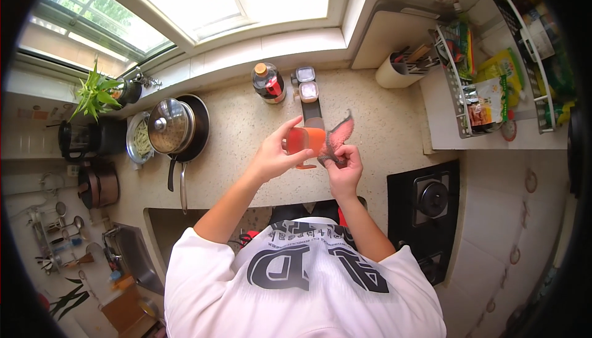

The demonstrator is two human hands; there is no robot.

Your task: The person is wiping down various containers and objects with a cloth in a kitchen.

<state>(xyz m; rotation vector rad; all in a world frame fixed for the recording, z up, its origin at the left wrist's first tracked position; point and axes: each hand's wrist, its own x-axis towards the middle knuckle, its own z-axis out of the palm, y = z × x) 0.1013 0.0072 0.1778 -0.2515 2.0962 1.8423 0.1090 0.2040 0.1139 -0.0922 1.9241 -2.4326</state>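
Observation:
My left hand (276, 154) grips a small orange-red container (298, 140) lying sideways, with an orange part at its right end. My right hand (344, 171) pinches a pink cloth with a grey edge (338, 137) close against that orange end. Behind my hands on the speckled countertop (231, 130) stands a dark rack (311, 109) holding two clear-lidded containers (308, 92). Left of it is a bottle of dark liquid with an orange cap (269, 83).
A lidded pan (167, 125) rests on a frying pan (201, 120) at the left, beside a bowl of pale green strips (141, 139). A gas hob (430, 199) lies at the right. A knife holder (397, 72) stands at the back right, near baskets of packets (455, 83).

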